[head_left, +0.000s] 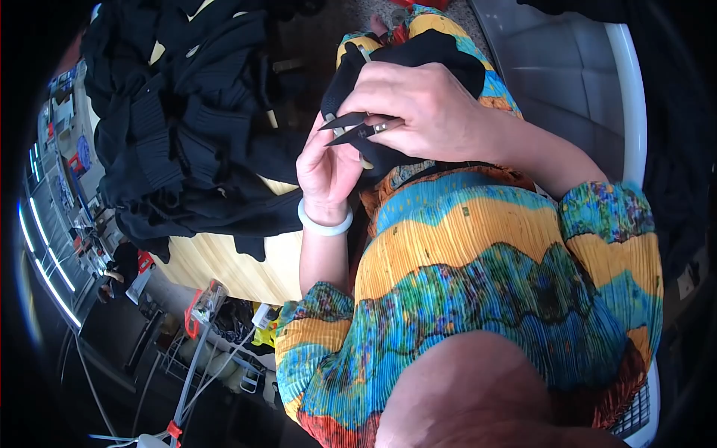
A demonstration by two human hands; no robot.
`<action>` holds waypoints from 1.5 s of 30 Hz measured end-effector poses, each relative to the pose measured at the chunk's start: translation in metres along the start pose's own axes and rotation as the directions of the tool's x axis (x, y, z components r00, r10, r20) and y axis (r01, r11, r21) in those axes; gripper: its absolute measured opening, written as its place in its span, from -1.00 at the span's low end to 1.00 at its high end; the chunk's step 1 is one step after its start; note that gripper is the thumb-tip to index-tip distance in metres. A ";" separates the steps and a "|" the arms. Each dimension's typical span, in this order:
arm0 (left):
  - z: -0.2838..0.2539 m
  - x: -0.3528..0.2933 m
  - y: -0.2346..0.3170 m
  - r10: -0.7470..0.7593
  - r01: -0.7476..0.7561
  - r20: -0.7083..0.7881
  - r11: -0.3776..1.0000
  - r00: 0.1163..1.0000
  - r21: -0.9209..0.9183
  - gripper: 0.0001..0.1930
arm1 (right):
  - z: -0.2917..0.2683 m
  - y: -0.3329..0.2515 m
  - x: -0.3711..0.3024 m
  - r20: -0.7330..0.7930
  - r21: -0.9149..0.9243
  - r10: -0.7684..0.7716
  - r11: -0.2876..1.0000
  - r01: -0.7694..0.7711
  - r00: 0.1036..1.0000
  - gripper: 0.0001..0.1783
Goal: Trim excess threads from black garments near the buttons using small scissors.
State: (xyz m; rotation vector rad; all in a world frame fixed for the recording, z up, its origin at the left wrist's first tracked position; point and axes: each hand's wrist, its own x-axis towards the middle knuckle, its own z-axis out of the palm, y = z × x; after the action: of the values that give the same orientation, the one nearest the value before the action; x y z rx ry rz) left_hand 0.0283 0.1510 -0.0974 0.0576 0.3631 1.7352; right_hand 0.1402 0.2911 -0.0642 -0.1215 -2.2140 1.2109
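My right hand (422, 108) is closed around a pair of thread snips (351, 134), whose two dark blades stand apart and point left. Just left of it, my left hand (328, 170), with a pale bangle on the wrist, pinches the edge of a black knit garment (441, 56). The blades lie across the left hand's fingers and partly hide them. A light strip shows at the garment's edge between the hands. The rest of the garment drapes over my lap.
A heap of black knit garments (187, 127) covers much of a light wooden table (231, 261) on the left. To the right stands a large bin with a white rim (633, 112). A metal stand (196, 358) rises at lower left.
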 end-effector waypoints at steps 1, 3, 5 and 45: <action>-0.001 -0.001 0.001 -0.018 0.018 -0.009 0.999 1.000 -0.042 -0.57 | 0.000 0.002 0.000 -0.009 0.018 0.019 1.000 -0.019 1.000 -0.78; 0.007 0.001 0.000 -0.044 0.046 0.017 0.986 0.999 -0.163 -0.51 | -0.001 0.011 0.002 -0.059 0.034 0.036 0.999 -0.034 0.998 -0.77; 0.003 -0.003 0.003 -0.040 0.037 -0.015 0.987 0.999 -0.157 -0.47 | -0.003 0.021 0.005 -0.142 -0.036 0.047 0.998 -0.053 0.989 -0.82; 0.044 -0.004 0.008 -0.071 0.049 -0.169 0.990 0.983 -0.128 -0.63 | -0.024 0.012 -0.011 -0.035 0.327 0.312 0.901 -0.284 0.949 -0.60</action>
State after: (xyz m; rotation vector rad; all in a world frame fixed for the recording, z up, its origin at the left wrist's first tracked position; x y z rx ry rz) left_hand 0.0322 0.1548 -0.0531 -0.1940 0.3800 1.7037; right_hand 0.1597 0.3114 -0.0689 -0.3874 -1.9416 1.6822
